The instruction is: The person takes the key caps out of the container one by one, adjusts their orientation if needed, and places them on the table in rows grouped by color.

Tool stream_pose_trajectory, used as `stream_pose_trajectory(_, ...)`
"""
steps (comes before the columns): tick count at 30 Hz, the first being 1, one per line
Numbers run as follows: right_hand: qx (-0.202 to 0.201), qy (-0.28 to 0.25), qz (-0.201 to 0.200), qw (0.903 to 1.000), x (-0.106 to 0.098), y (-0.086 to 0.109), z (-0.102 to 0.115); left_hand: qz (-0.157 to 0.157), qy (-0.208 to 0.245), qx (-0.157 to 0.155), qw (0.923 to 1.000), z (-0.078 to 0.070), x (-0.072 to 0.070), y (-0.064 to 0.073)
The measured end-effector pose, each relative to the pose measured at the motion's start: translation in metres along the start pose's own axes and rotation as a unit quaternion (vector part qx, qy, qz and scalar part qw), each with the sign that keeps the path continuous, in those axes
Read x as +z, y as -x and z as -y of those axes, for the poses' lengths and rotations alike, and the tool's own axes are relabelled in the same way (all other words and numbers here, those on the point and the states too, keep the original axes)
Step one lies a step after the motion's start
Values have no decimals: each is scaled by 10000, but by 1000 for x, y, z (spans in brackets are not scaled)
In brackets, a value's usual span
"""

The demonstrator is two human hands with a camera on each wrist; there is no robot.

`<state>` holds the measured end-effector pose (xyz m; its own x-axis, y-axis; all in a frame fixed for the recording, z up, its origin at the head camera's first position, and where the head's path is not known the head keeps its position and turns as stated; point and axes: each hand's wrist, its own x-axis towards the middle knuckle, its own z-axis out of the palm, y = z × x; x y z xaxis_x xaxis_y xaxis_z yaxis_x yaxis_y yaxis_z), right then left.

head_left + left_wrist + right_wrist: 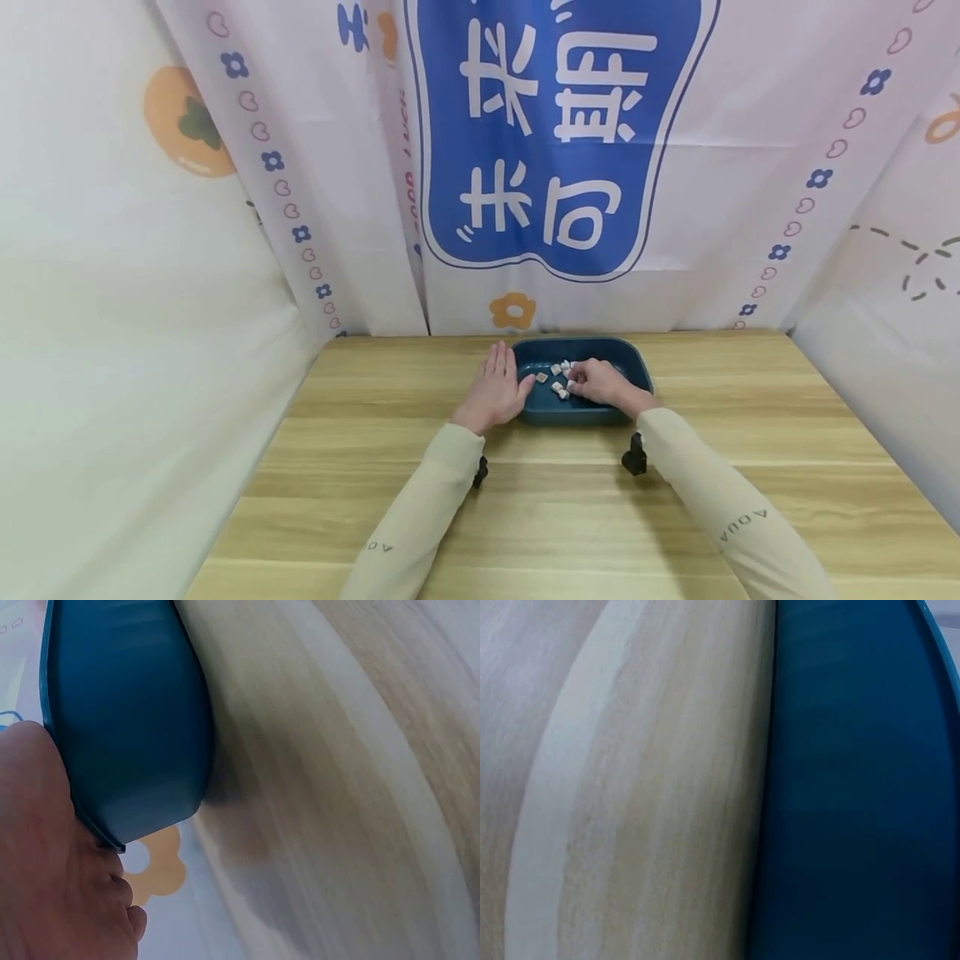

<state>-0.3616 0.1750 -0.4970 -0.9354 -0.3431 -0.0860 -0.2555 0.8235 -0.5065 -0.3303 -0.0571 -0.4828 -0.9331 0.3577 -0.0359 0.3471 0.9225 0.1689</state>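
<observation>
A dark blue-green rectangular bin (573, 417) stands at the table's far edge in the head view. Small white-and-brown blocks (557, 387) lie scattered on its floor; their exact kind is too small to tell. My left hand (491, 392) rests on the bin's left end with fingers straight and thumb over the rim; the left wrist view shows this hand (60, 862) against the bin's outer wall (131, 720). Reaching in over the right side, my right hand (603, 383) pinches a small whitish block (572, 387) at its fingertips. The right wrist view shows only bin wall (855, 787) and tabletop.
The wood-grain table (555, 508) extends toward me and to both sides of the bin. Directly behind it hangs a printed white curtain (360, 250) with a blue panel. White cloth (135, 350) also hangs along the left and right sides.
</observation>
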Motion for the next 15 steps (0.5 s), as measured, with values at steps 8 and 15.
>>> stream_pose_trajectory(8,26,-88,-44,9999,-1,1,0,17,-199,-57,9998,-3,-2,0)
stream_pose_trajectory(15,22,-107,-154,9998,-2,0,-2,119,-229,-153,9996,-3,-2,0)
